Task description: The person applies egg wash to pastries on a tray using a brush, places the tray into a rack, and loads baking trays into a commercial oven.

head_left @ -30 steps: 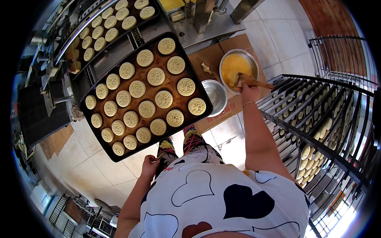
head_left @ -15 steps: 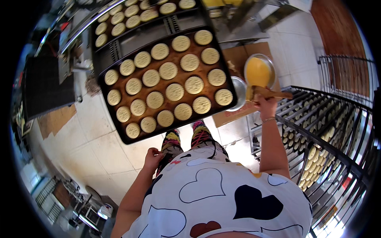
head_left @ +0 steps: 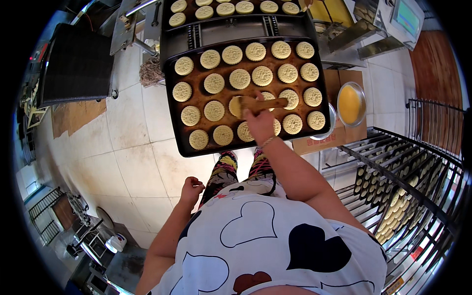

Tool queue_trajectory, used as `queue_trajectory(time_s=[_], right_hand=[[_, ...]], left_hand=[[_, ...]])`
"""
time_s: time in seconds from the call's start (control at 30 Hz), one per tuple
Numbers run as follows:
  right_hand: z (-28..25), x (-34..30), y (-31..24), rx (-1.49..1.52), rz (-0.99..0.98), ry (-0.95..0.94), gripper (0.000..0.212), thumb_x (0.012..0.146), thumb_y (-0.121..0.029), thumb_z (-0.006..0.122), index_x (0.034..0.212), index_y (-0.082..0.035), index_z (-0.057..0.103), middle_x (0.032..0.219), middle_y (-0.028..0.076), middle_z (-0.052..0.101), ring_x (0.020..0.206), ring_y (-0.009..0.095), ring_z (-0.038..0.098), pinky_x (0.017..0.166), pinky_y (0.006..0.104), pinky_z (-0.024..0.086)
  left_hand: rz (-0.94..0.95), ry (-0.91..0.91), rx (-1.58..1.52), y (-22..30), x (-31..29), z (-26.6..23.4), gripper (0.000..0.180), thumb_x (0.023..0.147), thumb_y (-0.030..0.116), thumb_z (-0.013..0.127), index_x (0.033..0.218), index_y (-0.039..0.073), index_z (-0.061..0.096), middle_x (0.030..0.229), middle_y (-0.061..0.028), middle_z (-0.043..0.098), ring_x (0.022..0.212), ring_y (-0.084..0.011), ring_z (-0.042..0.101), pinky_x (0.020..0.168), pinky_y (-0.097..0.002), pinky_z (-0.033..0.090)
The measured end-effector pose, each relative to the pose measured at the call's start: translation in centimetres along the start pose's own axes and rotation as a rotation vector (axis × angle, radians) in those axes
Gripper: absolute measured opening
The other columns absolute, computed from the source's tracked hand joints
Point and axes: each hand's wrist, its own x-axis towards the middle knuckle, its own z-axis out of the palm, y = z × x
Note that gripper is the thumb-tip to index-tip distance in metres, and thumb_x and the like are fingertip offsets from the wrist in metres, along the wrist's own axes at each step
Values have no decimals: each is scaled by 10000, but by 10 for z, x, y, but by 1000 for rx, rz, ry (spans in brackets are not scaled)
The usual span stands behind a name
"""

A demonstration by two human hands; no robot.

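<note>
My right hand [head_left: 260, 123] is closed round a flat brush [head_left: 269, 103] with a wooden handle, held over the dark baking tray [head_left: 207, 125]. Its pale bristles are over a pastry in the middle rows; whether they touch it cannot be made out. Rows of round, pale pastries [head_left: 239, 78] with a stamped pattern cover the tray. The hand and brush hide parts of several of them. Low by my left leg, my left hand [head_left: 192, 188] hangs with its fingers loosely curled and no object visible in it.
A metal bowl of yellow liquid [head_left: 351, 104] stands right of the tray on cardboard [head_left: 339, 81], beside another partly hidden metal bowl [head_left: 328, 122]. At the right is a black rack [head_left: 413, 194] holding trays of pastries. Beyond lies a second pastry tray [head_left: 216, 20].
My right hand has brought the brush leftward from beside the bowl of yellow liquid to over the tray. The whole view has shifted; my left hand still hangs low.
</note>
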Motion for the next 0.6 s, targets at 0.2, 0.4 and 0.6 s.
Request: queue_trajectory(time_s=[0.2, 0.4, 0.6], right_hand=[[-123, 38, 25, -294, 11, 397, 504, 795, -115, 613, 1232, 39, 416, 1025, 193, 627, 821, 248, 652, 707, 332, 528], [-45, 16, 19, -258, -14, 203, 414, 784, -121, 624, 1155, 34, 521, 977, 158, 649, 870, 219, 639, 734, 337, 506], [98, -20, -9, -99, 33, -105, 459, 790, -187, 598, 1186, 13, 477, 917, 198, 645, 874, 333, 620, 770, 378, 486]], left_hand=[[-43, 30, -73, -31, -2, -26, 352, 734, 19, 634, 1028, 16, 440, 927, -114, 580, 802, -181, 585, 670, -282, 494], [-22, 12, -91, -43, 6, -41, 354, 735, 23, 641, 1028, 19, 443, 931, -114, 583, 798, -182, 588, 674, -284, 495], [12, 30, -23, -25, 8, -49, 377, 733, 37, 651, 1045, 24, 441, 945, -103, 584, 816, -177, 581, 686, -290, 488]])
